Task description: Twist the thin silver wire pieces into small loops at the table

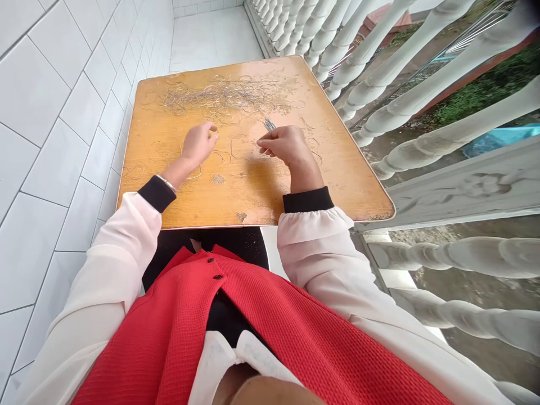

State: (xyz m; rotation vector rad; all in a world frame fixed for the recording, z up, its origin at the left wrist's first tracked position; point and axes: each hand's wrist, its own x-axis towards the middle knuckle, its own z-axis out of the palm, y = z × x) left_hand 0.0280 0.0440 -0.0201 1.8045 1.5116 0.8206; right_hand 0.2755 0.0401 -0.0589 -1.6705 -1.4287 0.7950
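Observation:
My right hand (287, 145) is closed round a small metal tool, perhaps pliers (269, 124), whose tip sticks out above my fingers. My left hand (199, 143) rests on the wooden table (346, 185) with its fingers curled in a pinch; what it holds is too thin to make out. A tangled pile of thin wire (223, 97) lies at the far side of the table. Several bent wire loops (139, 169) are scattered on the wood round both hands.
The table stands on a narrow tiled balcony. A white tiled wall (54, 112) runs along the left. A white balustrade (422, 73) runs close along the right. The tabletop is worn, with chipped patches near its front edge.

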